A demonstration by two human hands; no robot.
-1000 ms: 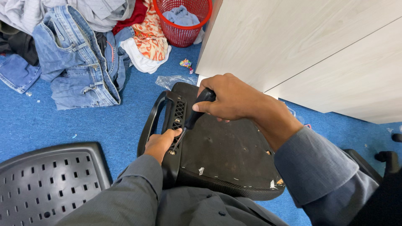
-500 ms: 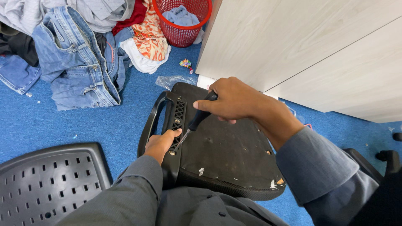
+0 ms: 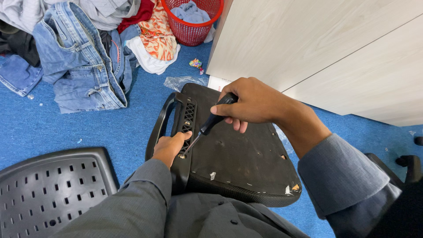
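Screwdriver [image 3: 210,124] gripped in right hand [image 3: 251,103] fingers, left hand [image 3: 169,147] clasping chair seat [image 3: 238,154]; red basket [image 3: 192,33] holds clothes.

Clear plastic wrapper [image 3: 178,82] (crumpled, on floor)

Right hand [image 3: 255,103]: gripping black screwdriver [image 3: 210,124], tip down at a screw on the armrest bracket [image 3: 186,132]
Left hand [image 3: 171,147]: steadying that bracket
Seat pan [image 3: 238,154]: upside down across lap
Background: jeans pile [image 3: 83,61], red basket [image 3: 191,20], blue carpet [image 3: 53,128]
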